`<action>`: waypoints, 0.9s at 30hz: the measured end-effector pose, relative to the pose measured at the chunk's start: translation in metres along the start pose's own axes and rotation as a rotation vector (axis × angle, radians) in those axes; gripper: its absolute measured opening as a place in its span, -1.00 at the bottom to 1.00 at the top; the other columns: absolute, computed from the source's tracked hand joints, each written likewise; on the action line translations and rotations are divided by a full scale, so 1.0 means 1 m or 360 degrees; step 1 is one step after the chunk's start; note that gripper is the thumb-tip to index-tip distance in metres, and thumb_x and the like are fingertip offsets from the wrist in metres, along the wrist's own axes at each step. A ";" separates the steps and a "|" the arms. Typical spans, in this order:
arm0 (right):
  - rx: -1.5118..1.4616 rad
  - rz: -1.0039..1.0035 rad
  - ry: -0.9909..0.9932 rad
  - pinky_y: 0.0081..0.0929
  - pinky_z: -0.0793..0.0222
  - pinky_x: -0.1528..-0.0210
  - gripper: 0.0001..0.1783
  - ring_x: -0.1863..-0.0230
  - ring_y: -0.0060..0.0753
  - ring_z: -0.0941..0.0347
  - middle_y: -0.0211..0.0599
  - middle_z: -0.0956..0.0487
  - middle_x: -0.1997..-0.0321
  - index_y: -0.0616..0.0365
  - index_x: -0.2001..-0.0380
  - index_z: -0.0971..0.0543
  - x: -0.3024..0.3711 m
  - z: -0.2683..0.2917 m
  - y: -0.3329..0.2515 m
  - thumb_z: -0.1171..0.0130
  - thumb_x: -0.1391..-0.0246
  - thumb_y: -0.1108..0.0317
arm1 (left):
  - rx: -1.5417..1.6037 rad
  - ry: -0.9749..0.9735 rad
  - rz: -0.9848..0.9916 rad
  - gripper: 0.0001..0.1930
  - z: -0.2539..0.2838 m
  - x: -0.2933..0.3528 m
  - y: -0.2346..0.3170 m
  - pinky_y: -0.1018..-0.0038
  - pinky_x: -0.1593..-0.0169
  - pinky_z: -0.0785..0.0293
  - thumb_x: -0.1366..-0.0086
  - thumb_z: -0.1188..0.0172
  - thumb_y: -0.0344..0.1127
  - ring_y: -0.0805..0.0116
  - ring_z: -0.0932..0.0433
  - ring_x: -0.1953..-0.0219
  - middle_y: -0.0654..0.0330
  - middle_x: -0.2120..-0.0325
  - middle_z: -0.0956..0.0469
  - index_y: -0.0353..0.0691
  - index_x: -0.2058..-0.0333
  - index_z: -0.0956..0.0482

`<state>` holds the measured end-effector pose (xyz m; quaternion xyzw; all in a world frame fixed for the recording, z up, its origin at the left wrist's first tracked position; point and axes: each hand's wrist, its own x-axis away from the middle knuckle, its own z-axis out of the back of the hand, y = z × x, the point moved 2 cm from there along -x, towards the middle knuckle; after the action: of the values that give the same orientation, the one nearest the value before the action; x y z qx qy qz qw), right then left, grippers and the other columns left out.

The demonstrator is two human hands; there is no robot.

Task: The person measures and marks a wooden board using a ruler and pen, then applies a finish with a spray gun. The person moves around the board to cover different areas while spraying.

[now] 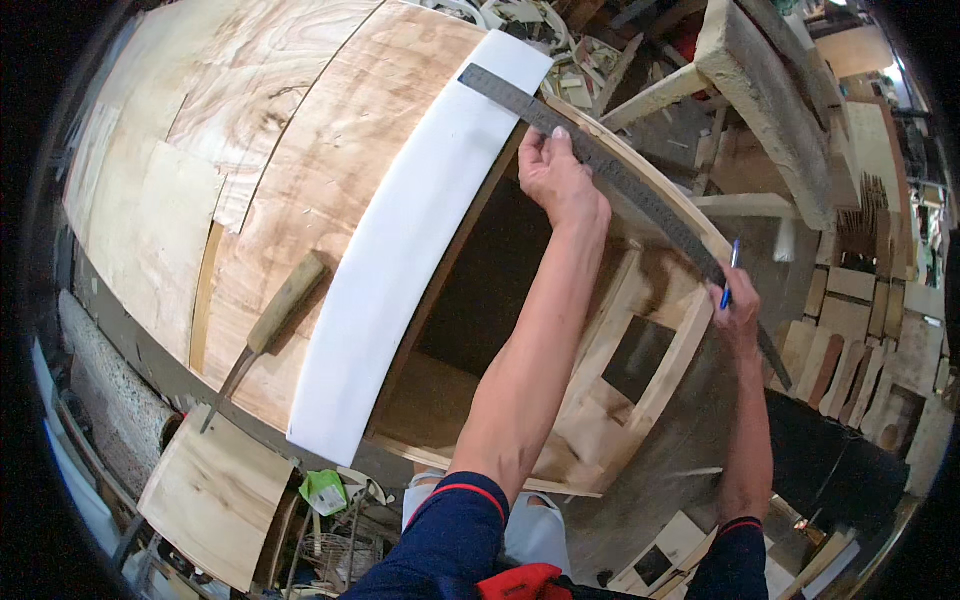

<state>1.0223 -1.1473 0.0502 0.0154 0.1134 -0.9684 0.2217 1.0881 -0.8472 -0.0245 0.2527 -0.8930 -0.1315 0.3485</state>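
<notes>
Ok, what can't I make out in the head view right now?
All in the head view:
- Ruler: its marks are too small to read; the right hand covers a stretch of it.
- Left hand: its palm faces away, so it is hidden by the hand itself.
- Dark opening: shadow and the left forearm hide its inside.
- Plywood: cut off by the top edge.
</notes>
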 end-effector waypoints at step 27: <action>0.0073 -0.0001 -0.0074 -0.09 -0.36 0.05 -0.45 0.07 0.14 -0.46 0.05 -0.53 0.15 0.18 -0.10 -0.46 -0.063 -0.070 0.054 -0.29 0.03 0.49 | -0.0174 0.0151 0.0080 -0.65 -0.015 -0.047 -0.026 0.31 0.32 -0.28 -0.32 -0.15 -0.44 0.43 -0.47 0.18 0.33 0.10 -0.52 -0.10 -0.07 -0.41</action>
<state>1.1014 -1.1520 -0.0239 -0.0020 0.0859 -0.9709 0.2237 1.1371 -0.8444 -0.0506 0.2167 -0.8731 -0.1591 0.4068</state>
